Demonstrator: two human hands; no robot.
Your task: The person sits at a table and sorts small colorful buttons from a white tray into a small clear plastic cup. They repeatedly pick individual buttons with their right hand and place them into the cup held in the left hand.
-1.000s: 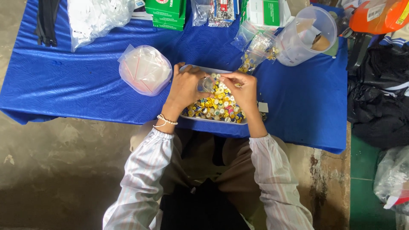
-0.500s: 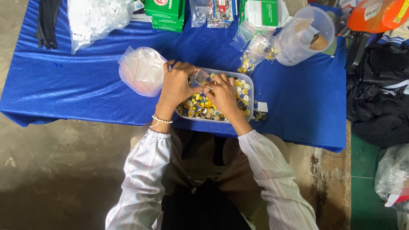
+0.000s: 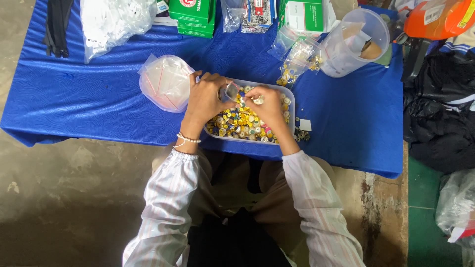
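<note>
A small clear plastic pouch is pinched between the fingers of the left hand, its mouth turned toward the right hand. A small round cap is clamped at the fingertips of the right hand, just beside the pouch's opening and apart from it by a narrow gap. Both hands are held over a clear rectangular tray filled with small yellow, gold and dark bottle caps, with the pouch lying above the tray's far left corner. A stack of empty zip bags is seen just left of the left hand. Filled pouches of caps and a clear plastic jug are set beyond the tray on the blue-covered tabletop. A few loose caps are scattered near the tray's right end.
</note>
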